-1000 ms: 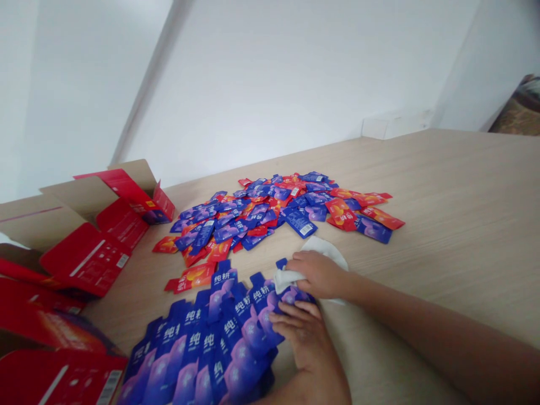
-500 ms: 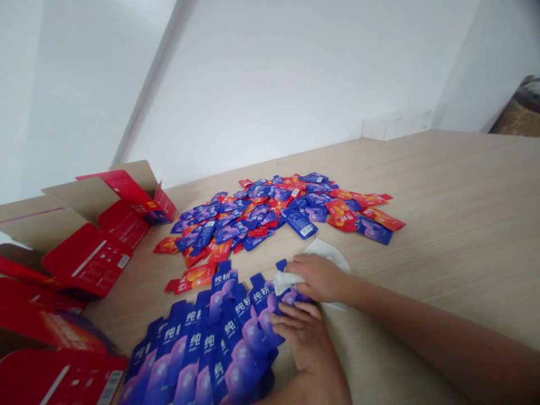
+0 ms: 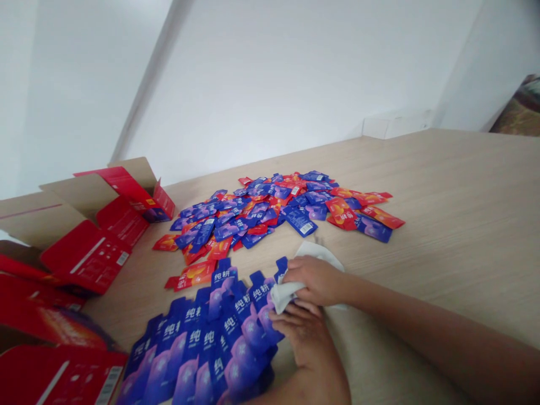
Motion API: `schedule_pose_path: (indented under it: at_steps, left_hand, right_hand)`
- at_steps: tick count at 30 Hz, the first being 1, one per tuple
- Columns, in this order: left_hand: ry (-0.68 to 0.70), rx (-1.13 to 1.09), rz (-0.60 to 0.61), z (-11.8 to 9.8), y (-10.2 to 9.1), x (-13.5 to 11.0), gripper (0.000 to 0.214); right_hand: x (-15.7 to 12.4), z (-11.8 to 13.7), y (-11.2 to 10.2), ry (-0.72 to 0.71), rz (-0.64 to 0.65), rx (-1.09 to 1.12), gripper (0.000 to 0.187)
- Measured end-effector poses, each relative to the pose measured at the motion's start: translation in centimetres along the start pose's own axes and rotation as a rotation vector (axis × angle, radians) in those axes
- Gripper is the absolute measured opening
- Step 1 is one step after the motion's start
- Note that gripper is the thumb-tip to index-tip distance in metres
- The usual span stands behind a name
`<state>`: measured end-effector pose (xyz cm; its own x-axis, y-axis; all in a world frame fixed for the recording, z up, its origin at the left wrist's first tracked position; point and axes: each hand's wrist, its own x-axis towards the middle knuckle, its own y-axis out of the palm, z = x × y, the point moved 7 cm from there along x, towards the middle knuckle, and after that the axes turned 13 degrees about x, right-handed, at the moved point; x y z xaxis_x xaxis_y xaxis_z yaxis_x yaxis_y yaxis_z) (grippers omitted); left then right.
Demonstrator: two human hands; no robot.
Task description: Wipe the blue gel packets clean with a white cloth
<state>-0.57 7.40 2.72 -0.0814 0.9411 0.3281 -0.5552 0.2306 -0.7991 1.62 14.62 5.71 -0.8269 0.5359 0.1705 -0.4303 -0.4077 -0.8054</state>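
Observation:
My right hand (image 3: 314,279) grips a white cloth (image 3: 283,295) and presses it on a purple pouch (image 3: 282,265); only the pouch's top shows clearly past the fingers. Part of the cloth spreads on the table behind that hand. Just below, my left hand (image 3: 301,332) has its fingers closed over the same pouch, thumb hidden. To the left of both hands, several purple pouches (image 3: 194,337) lie overlapping in slanted rows, fronts up and spouts pointing away from me.
A loose heap of purple and orange-red pouches (image 3: 253,214) covers the table's (image 3: 442,225) middle. Opened red cartons (image 3: 90,256) line the left side, flaps up. A white box (image 3: 396,124) sits against the wall at the back right.
My right hand has shifted slightly left with the cloth, which now hangs lower over the pouch. More of the pouch's top shows. My left hand has barely moved.

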Motion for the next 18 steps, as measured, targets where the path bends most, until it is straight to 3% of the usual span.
schedule_pose_path:
  at_steps: [2, 5, 9, 13, 18]
  left_hand:
    - [0.083, 0.254, 0.013, -0.7, 0.3, -0.2, 0.031]
    - [0.123, 0.39, 0.0, -1.3, 0.6, -0.6, 0.031]
    - [0.133, 0.421, 0.005, -1.5, 0.8, -0.5, 0.03]
    - [0.119, 0.415, 0.037, -1.1, 0.7, -0.2, 0.029]
    - [0.111, 0.423, -0.022, -1.1, 0.3, -0.4, 0.031]
  right_hand:
    - [0.1, -1.1, -0.5, 0.054, -0.046, -0.041, 0.019]
    - [0.0, -2.5, -1.3, 0.121, -0.099, -0.099, 0.02]
    - [-0.4, -1.7, -1.8, 0.077, -0.135, -0.08, 0.023]
    - [-0.3, 0.2, -0.6, -0.018, -0.056, -0.01, 0.02]
    - [0.1, -1.4, -0.6, 0.071, -0.059, -0.062, 0.018]
